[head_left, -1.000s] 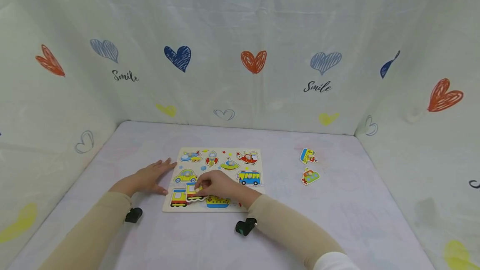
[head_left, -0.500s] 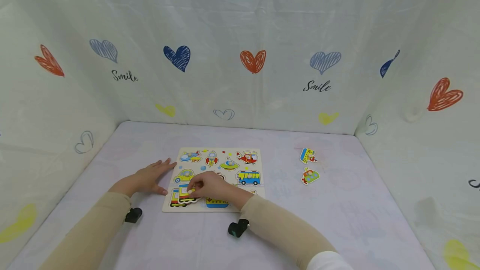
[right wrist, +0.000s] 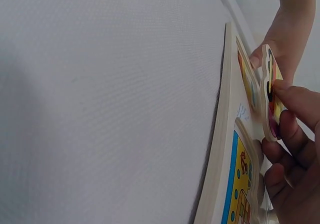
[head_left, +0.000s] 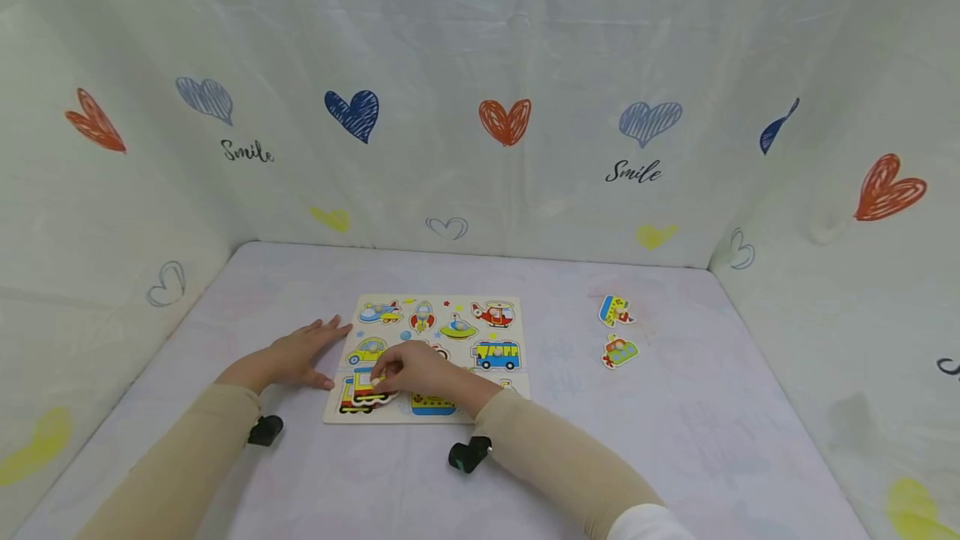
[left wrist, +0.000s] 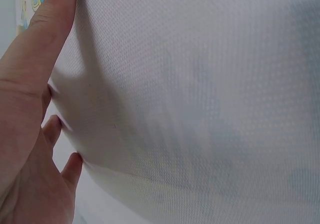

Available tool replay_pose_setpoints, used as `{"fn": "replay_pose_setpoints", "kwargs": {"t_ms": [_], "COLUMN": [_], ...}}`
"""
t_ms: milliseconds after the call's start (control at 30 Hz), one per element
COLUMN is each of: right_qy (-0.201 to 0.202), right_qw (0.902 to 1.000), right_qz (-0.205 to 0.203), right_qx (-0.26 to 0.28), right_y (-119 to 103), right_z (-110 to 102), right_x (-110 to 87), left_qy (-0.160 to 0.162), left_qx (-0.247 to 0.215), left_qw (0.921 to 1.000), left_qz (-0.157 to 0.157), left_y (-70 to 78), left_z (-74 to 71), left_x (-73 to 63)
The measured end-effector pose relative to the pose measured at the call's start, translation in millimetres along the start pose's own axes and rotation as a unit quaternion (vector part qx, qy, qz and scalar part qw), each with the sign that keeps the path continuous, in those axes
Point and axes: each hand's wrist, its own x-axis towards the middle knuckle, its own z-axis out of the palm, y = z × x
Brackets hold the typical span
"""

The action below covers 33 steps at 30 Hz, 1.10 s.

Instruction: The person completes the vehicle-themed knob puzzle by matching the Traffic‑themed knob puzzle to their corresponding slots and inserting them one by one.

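My right hand [head_left: 423, 369] pinches a yellow and red train puzzle piece [head_left: 366, 386] between thumb and finger. In the right wrist view, the train piece [right wrist: 272, 94] is raised and tilted above the wooden puzzle board [head_left: 393, 417]. It overlaps the train picture in the board's near left corner. With fingers spread, my left hand [head_left: 300, 355] rests on the table beside the board's left edge. In the left wrist view, the left hand's thumb [left wrist: 42, 34] lies along the cloth, near the board. The right hand hides part of the board's middle.
Over on the right of the table [head_left: 675, 440] lie a boat piece [head_left: 615, 311] and a submarine piece [head_left: 619, 352]. The board shows a bus [head_left: 497, 355], a helicopter [head_left: 495, 315] and other vehicles. Printed curtains [head_left: 562, 215] stand behind and at the sides.
My right hand has moved left with the train piece, bringing it over the train picture at the board's near left. My left hand has stayed in place.
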Motion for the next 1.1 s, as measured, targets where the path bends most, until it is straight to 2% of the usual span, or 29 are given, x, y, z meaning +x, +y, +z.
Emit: {"fn": "replay_pose_setpoints", "kwargs": {"t_ms": [467,767,967,1100], "right_qy": [0.011,0.009,0.005,0.008], "right_qw": [0.9998,0.9997,0.9992,0.9975], "right_qz": [-0.014,-0.007,-0.008,-0.001], "right_qx": [-0.012,-0.022,-0.039,-0.070], "right_y": [-2.5,-4.0,-4.9,-6.3], "right_z": [7.0,9.2,12.1,16.0], "right_x": [3.7,6.7,10.0,12.7], "left_qy": [0.003,0.002,0.005,0.005], "left_qx": [0.004,0.003,0.001,0.001], "left_qw": [1.0000,1.0000,1.0000,1.0000], "left_qz": [0.005,0.000,0.005,0.006], "left_y": [-1.8,-1.5,-2.0,-2.9], "left_z": [1.4,1.9,2.7,3.6], "left_x": [1.2,2.0,1.1,0.3]}}
